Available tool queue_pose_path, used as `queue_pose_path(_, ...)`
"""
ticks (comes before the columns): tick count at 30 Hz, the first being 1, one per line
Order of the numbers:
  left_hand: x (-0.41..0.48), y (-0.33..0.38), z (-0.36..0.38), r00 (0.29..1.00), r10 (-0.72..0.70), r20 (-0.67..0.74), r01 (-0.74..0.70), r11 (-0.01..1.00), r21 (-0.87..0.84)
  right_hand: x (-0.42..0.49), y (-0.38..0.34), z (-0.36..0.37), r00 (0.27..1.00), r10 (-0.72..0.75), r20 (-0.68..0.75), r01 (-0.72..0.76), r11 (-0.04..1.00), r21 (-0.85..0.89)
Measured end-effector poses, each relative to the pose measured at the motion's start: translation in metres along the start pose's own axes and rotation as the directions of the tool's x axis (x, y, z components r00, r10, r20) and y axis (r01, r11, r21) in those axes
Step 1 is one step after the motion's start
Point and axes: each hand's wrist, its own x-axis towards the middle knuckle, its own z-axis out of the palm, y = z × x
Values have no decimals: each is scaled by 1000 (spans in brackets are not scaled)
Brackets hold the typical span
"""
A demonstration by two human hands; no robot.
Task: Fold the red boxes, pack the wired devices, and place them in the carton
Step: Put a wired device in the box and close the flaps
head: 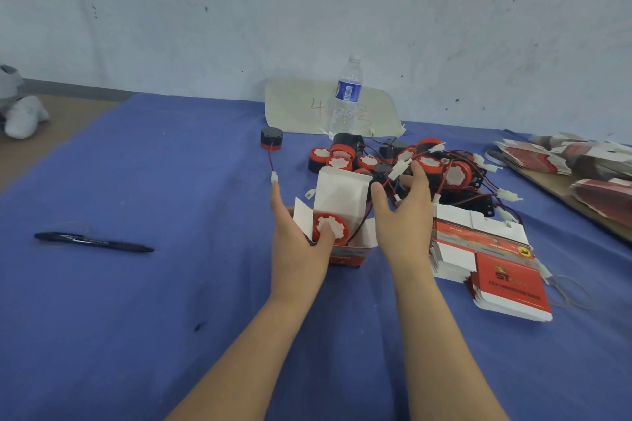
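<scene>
Left hand [297, 239] grips open red box [346, 256], thumb on wired device [330, 226] inside; right hand [407, 215] fingers [419, 176] spread, holding nothing.

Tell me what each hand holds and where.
The left hand grips the open red box by its left side, thumb on the device inside. The right hand holds nothing, open over the device pile.

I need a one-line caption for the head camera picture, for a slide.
Left hand holds an open red box with a wired device inside; right hand reaches toward the device pile.
</scene>
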Motion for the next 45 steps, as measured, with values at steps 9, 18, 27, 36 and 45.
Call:
queue_pose_path(9, 13, -1, -5, 918, -396, 31, 394, 896, -204, -6, -8, 0, 995, -85, -46, 89, 991, 103)
queue_pose_path(18, 12, 2, -9, 950, -286, -124, 281, 958, -54, -18, -17, 2, 987, -152, 55, 146, 984, 106)
queue_pose_path(27, 11, 3, -12, 973, -155, -169, 165, 985, 46, -26, -28, 2, 888, -62, 456, 123, 987, -104)
queue_pose_path(36, -2, 31, -10, 910, 405, 83, -412, 872, 264, -19, -19, -5, 794, -36, 607, 122, 987, -101)
queue_pose_path(45, -5, 19, -2, 960, 194, 204, -265, 867, 423, -17, -30, -10, 910, 57, 411, -98, 992, 79)
